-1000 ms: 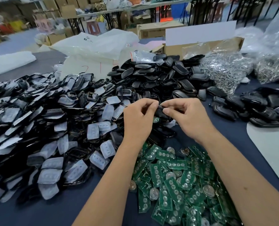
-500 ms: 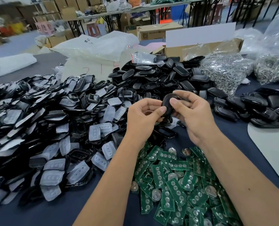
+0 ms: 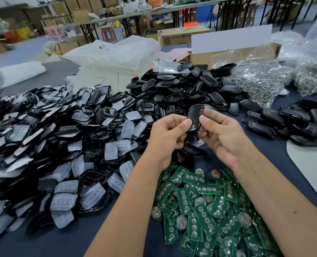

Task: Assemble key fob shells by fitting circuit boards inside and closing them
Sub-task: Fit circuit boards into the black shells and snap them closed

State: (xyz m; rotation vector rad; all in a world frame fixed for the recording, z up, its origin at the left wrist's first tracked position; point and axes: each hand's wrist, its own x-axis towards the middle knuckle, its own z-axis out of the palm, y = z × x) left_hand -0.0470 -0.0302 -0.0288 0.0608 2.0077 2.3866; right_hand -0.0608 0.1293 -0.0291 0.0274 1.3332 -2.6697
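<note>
A black key fob shell [image 3: 195,115] stands nearly upright between both hands, above the table's middle. My left hand [image 3: 168,137] pinches its left edge with thumb and curled fingers. My right hand [image 3: 222,135] pinches its right edge, thumb on the front face. Below the hands lies a heap of green circuit boards [image 3: 207,206] with coin cells. A large pile of shell halves with clear button pads [image 3: 57,145] fills the left. Behind the hands rises a pile of black shell backs [image 3: 187,86]. Whether a board sits inside the held fob is hidden.
More black fobs [image 3: 291,121] lie in a row at the right, beside a pale mat [image 3: 313,164]. Bags of metal key rings [image 3: 259,80] and a cardboard box [image 3: 228,52] stand at the back right. White plastic bags [image 3: 109,54] lie behind the piles.
The hands turned the fob from flat and edge-on to upright, lifting it slightly. Both hands kept their hold throughout.
</note>
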